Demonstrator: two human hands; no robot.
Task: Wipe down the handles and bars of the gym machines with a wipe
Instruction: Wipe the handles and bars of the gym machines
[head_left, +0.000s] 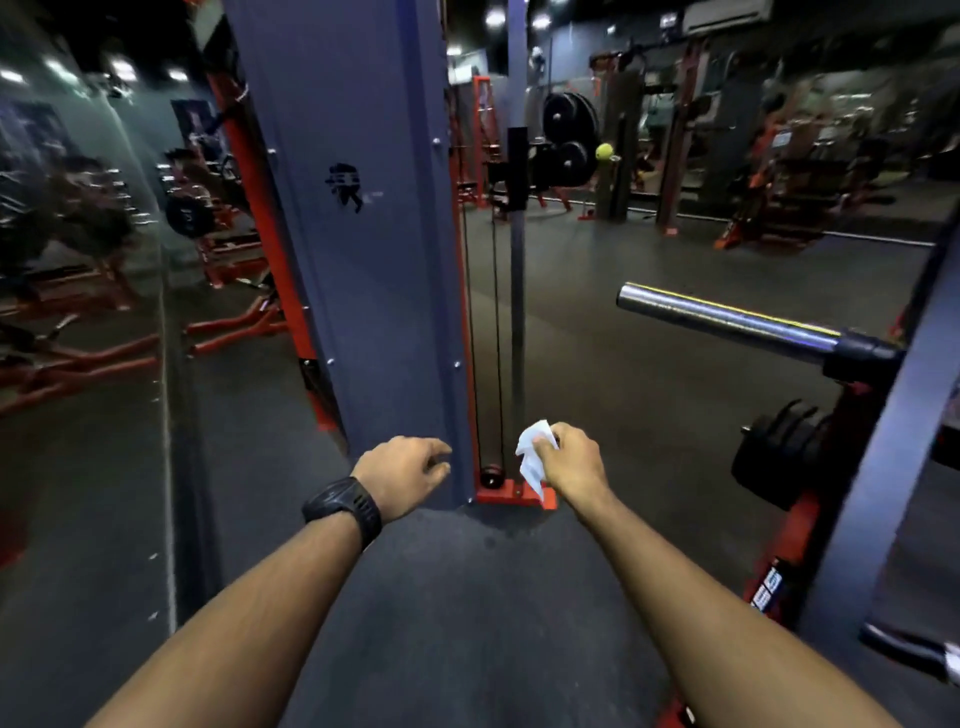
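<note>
The gym floor is stretching around us; our right grip is pinching the wipe, left grip hanging slack. Seemingly between machines, we are needing the chrome bar next.

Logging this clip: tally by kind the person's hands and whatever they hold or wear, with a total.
Hands: 2 (left hand, right hand)
White wipe: 1, pinched in the right hand
Black wristwatch: 1, on the left wrist
Total: 4
</note>
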